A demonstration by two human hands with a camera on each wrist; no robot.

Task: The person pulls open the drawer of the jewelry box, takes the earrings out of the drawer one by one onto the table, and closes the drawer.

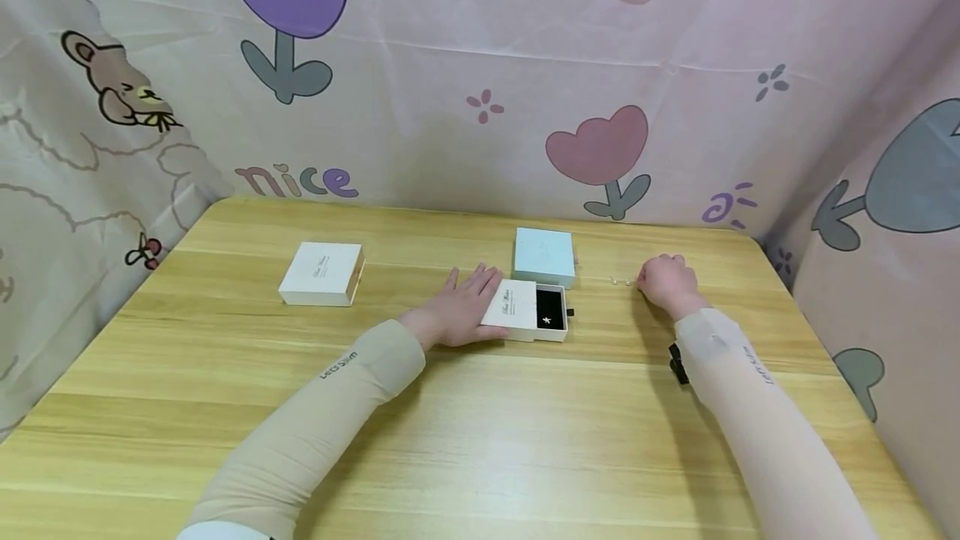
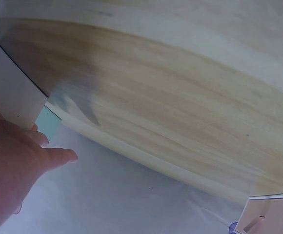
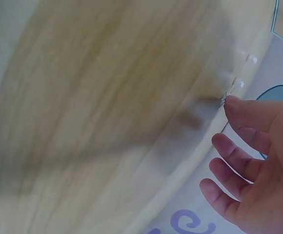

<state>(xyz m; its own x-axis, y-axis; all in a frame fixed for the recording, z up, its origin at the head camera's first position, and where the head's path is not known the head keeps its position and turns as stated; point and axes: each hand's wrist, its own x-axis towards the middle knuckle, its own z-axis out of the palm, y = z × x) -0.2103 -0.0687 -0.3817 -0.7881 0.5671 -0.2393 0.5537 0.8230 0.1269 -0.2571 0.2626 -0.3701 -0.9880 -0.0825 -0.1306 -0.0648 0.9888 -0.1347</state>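
My left hand (image 1: pixel 463 311) lies with straight, spread fingers over the left part of a white box (image 1: pixel 520 298) with dark lettering. Its drawer (image 1: pixel 563 338) is slid out to the right and shows a black pad (image 1: pixel 552 300) with a small star-shaped earring (image 1: pixel 547 320) on it. Farther right, my right hand (image 1: pixel 667 283) is low over the table. In the right wrist view its thumb and index fingertip pinch a small spiky, shiny earring (image 3: pixel 223 100), while the other fingers curl loosely. Two small pearl-like pieces (image 3: pixel 239 83) lie beside the fingertips.
A light blue box (image 1: pixel 543 255) stands just behind the white one. Another white box (image 1: pixel 322 273) is at the back left of the wooden table (image 1: pixel 480 457). Printed curtains (image 1: pixel 450 123) hang behind the table and at both sides.
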